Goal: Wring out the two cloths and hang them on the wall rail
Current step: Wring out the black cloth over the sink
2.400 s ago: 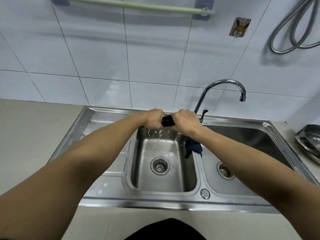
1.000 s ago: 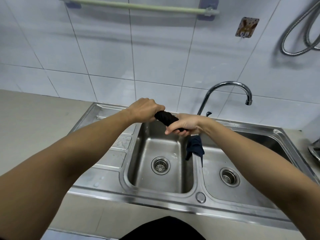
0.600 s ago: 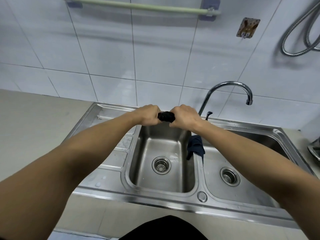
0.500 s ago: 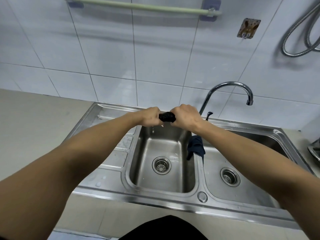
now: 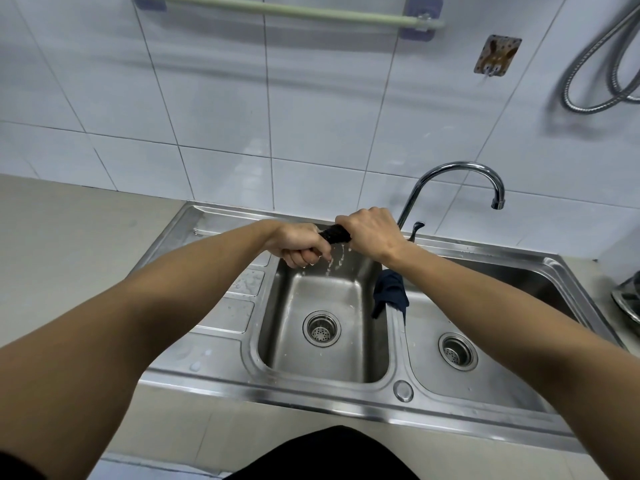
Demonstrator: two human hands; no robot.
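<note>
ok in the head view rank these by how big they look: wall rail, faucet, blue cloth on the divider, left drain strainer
1. wall rail, cut off at the frame's top
2. faucet
3. and 4. blue cloth and left drain strainer look alike; the cloth is partly hidden by the right arm, so no ranking.

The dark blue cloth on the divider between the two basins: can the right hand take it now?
Probably not yet. The right hand and left hand are both twisting the black cloth. The dark blue cloth lies uncovered just below the right wrist.

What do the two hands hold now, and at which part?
Both grip one twisted black cloth: the left hand on its left end, the right hand on its right end, over the left basin.
</note>
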